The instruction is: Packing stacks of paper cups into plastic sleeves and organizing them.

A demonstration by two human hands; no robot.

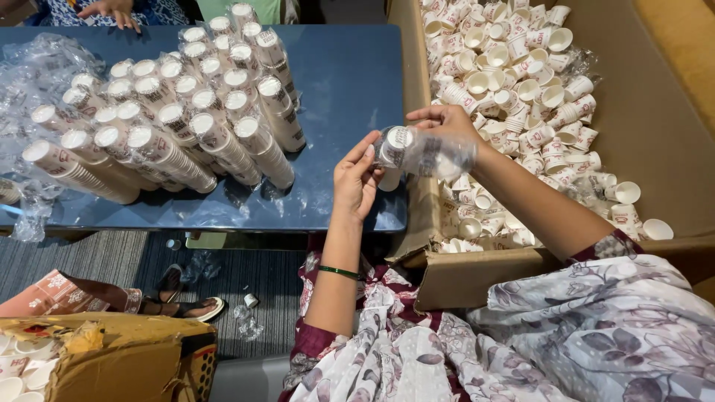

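Here, you are holding a short stack of paper cups (417, 151) sheathed in a clear plastic sleeve, level and just above the near right corner of the blue table (350, 89). Your left hand (356, 179) is gripping the stack's base end, fingers curled around the rim of the bottom cup. Your right hand (445, 123) is pinching the crinkled film over the other end, fingers closed on the plastic.

The stack is hanging between the table edge and the large cardboard box (477, 279) at your right. That box is holding a loose heap of white paper cups (521, 97), each bearing a small red printed mark; they are lying at every angle, some mouth up, some on their sides.

On the glossy tabletop, wrapped cup stacks (171, 119) are lying side by side in tight rows, bases facing you, each one sealed in shiny transparent film. Loose, wrinkled plastic wrap (30, 74) is bunching along the table's left edge.

A second, torn cardboard box (126, 357) with more cups is sitting at lower left. Another person's hand (112, 11) is resting at the far table edge, and a sandalled foot (179, 305) is showing on the grey striped carpet beneath.
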